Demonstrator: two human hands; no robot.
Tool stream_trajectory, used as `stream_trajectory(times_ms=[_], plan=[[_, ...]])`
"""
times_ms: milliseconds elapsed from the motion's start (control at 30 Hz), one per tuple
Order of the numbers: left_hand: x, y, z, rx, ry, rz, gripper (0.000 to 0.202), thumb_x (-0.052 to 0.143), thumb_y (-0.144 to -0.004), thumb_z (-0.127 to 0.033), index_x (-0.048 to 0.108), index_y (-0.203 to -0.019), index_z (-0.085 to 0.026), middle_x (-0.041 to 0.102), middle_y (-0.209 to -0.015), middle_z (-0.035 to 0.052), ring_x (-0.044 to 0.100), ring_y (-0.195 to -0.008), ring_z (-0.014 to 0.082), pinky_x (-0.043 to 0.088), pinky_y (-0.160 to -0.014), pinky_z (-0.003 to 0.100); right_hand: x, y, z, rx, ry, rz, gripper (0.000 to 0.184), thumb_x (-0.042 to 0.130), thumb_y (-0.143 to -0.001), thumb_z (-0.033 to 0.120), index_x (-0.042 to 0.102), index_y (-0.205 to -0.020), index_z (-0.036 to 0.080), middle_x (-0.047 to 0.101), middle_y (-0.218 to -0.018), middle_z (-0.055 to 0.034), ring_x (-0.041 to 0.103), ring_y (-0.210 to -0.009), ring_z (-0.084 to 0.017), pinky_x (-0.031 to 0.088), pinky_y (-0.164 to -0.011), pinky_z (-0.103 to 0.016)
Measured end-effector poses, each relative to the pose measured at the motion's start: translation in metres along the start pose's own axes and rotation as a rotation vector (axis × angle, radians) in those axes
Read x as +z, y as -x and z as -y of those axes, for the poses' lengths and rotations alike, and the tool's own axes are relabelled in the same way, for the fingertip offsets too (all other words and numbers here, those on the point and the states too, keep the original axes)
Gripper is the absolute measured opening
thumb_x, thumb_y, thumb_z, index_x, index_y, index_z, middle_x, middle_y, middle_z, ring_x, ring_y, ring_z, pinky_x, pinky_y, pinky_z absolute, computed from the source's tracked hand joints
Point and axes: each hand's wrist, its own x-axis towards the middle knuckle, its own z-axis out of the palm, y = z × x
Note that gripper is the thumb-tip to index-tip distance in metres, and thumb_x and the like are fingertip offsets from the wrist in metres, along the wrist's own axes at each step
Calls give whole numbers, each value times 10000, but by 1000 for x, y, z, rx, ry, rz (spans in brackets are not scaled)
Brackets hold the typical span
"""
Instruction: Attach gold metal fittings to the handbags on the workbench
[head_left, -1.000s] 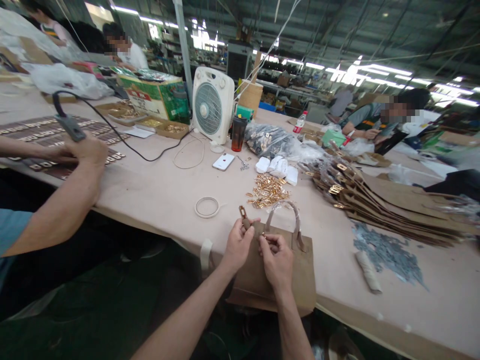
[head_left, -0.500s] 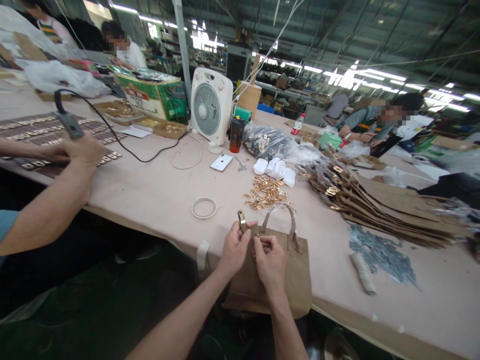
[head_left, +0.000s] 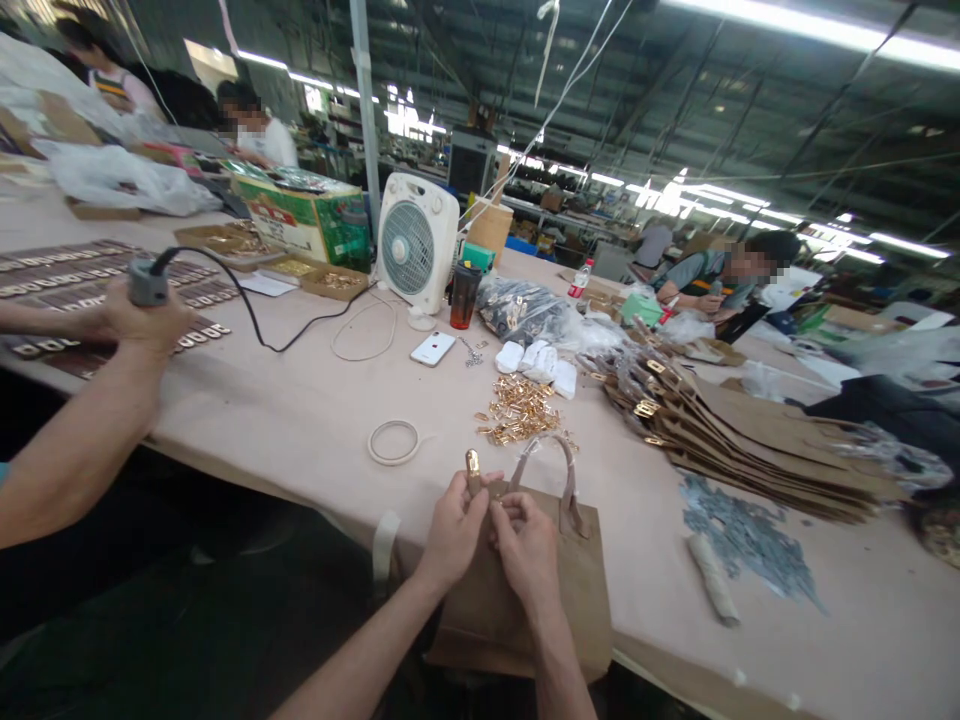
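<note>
A brown bag (head_left: 577,590) with two handles lies at the table's near edge, hanging partly over it. My left hand (head_left: 452,525) is closed on a small gold clasp (head_left: 472,468) on a brown strap at the bag's top edge. My right hand (head_left: 525,545) pinches a tiny metal piece right beside the clasp, too small to name. A heap of gold metal fittings (head_left: 516,410) lies just beyond the bag.
A roll of white tape (head_left: 394,441), a phone (head_left: 433,348), a white fan (head_left: 416,243) and a stack of brown bags (head_left: 757,430) sit on the pink table (head_left: 300,400). A co-worker's hand (head_left: 142,315) at left holds a corded tool. Grey scraps (head_left: 742,535) lie at right.
The view has tilted and my hands with the bag sit lower in frame. My fingers keep working at the clasp. The co-worker's tool hand has shifted slightly.
</note>
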Motion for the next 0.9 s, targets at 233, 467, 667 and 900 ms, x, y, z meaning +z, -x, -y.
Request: stream_trajectory(times_ms=[233,467,667,900], plan=[[1,-5,1,14,-172,-34,309,559,-984,-289,600,-1282,-214,708,-1344,126,690,-1217,249,535,-1060,431,0,-2,-9,19,-122,62,424,712,-877,565,712,-1005,162,758,-812,-75,672,-564,-172,552,-523,-272],[7,-6,12,84,-184,-167,626,584,-898,-141,442,-1504,-209,579,-1518,145,547,-1420,251,394,-1227,468,-20,-24,-2,-104,-67,-134,459,688,-895,557,717,-1145,173,667,-652,-1,614,-556,-179,513,-542,-282],[7,-6,12,71,-109,-133,666,592,-893,-157,407,-1529,-220,640,-1448,138,590,-1379,250,454,-1181,450,-15,-91,18,-351,187,37,261,653,-931,434,763,-1023,216,757,-907,-49,687,-803,-212,556,-774,-336],[6,-8,15,70,-144,-135,629,582,-916,-196,408,-1521,-203,654,-1431,143,607,-1360,259,468,-1168,453,20,-142,13,-591,626,224,272,578,-924,123,782,-1071,225,734,-1149,-106,652,-1127,-249,487,-1023,-373]])
